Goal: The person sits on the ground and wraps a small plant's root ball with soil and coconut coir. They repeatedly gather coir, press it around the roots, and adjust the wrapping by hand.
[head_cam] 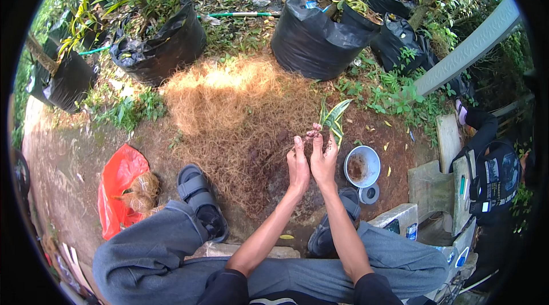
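Note:
A small snake plant [336, 118] with yellow-edged green leaves stands above my right hand [324, 161], which grips it low down. Its pinkish, knobbly root end [314, 131] sticks out over my thumbs, with dark bits of soil on it. Close beside, my left hand [298, 170] has its thumb raised near the root. The fingers of that hand are mostly hidden, so whether it touches the plant is unclear. Beneath both hands spreads a heap of loose brown coir fibre [223, 107], mixed with darker soil-like material [272, 150] on the near side.
A pale plastic pot [372, 165] with brown residue inside stands right of my hands, beside a grey ring-shaped object [369, 194]. A red plastic bag [118, 193] holds fibre clumps [143, 191] at left. Black grow bags [319, 41] line the far side. Another person [493, 172] sits at right.

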Demonstrator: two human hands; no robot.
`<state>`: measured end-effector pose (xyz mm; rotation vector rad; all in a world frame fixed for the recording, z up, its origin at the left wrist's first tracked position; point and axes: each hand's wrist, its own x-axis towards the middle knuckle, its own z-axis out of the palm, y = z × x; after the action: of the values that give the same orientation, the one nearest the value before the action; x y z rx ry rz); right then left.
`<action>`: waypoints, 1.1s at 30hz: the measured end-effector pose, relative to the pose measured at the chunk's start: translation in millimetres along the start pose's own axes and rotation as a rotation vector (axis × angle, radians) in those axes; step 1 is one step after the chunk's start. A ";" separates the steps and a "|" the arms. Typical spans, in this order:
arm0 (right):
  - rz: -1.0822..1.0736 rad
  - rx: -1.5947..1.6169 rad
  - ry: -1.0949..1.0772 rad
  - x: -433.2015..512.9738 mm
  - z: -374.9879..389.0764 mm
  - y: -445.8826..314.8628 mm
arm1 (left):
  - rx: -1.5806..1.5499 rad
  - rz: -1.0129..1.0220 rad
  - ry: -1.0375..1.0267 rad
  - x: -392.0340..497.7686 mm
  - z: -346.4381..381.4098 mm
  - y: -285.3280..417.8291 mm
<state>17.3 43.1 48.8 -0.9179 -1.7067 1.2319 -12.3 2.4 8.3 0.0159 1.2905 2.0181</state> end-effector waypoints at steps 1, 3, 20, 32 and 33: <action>-0.022 0.012 -0.013 -0.2 0.5 -1.4 | -0.002 0.012 -0.009 0.6 -0.4 3.3; 0.067 -0.017 -0.031 1.5 3.0 -4.3 | 0.044 0.053 -0.006 4.6 -2.0 11.9; 0.502 0.855 0.025 23.6 17.1 27.4 | -0.137 -0.217 -0.097 40.6 -38.6 42.1; 0.257 -0.533 -0.787 -31.8 -10.2 103.9 | -0.166 -0.183 0.009 55.8 -69.0 90.9; 0.203 -0.620 -0.860 -40.1 -11.2 103.6 | -0.173 -0.169 0.024 56.4 -69.6 92.9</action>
<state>53.1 37.8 -56.9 -0.9907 -2.8449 1.3529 -132.3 -40.9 27.3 -0.1930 1.0900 1.9809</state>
